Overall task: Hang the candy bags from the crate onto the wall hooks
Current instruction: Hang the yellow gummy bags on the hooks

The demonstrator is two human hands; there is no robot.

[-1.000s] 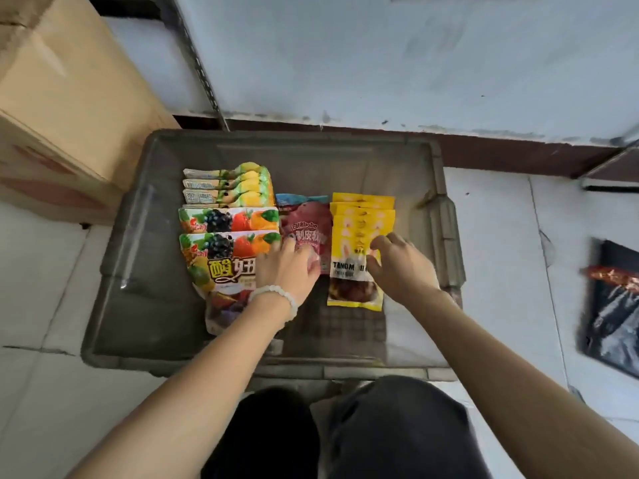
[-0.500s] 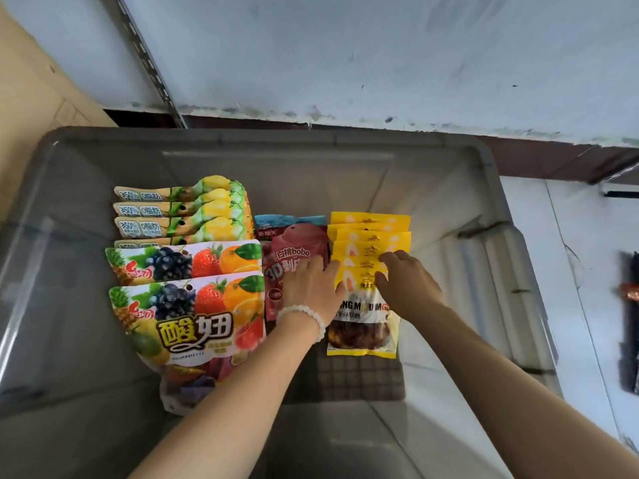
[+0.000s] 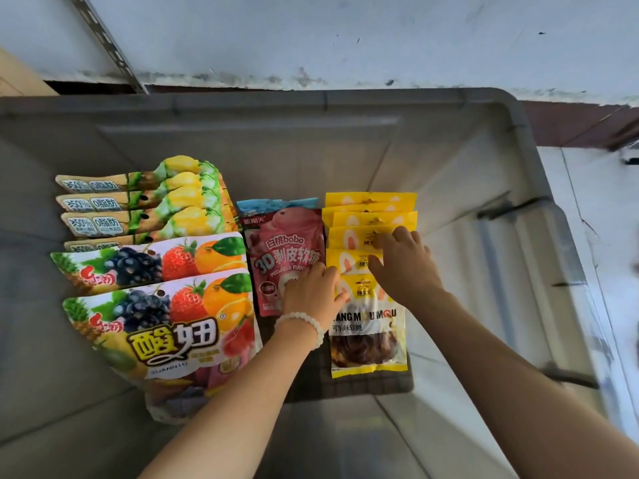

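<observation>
A grey plastic crate (image 3: 415,98) fills the view, with candy bags lying flat in rows inside. A stack of yellow candy bags (image 3: 366,344) lies at the right and a pink peach bag (image 3: 283,243) in the middle. Large fruit-print bags (image 3: 166,326) and green-yellow bags (image 3: 138,202) lie at the left. My left hand (image 3: 311,295), with a white bead bracelet, rests where the pink bag meets the front yellow bag, its thumb on the yellow bag's left edge. My right hand (image 3: 404,267) lies spread on the yellow stack, fingertips on the upper bags. No wall hooks are in view.
Behind the crate rises a pale wall (image 3: 345,36) with a slotted metal rail (image 3: 107,46) running up it at the left. A cardboard box corner (image 3: 17,77) shows at the far left. White floor tiles (image 3: 605,219) lie to the right.
The camera has come down closer to the crate. Both hands have slid a little further up the yellow stack, the right hand's fingers now on the upper bags.
</observation>
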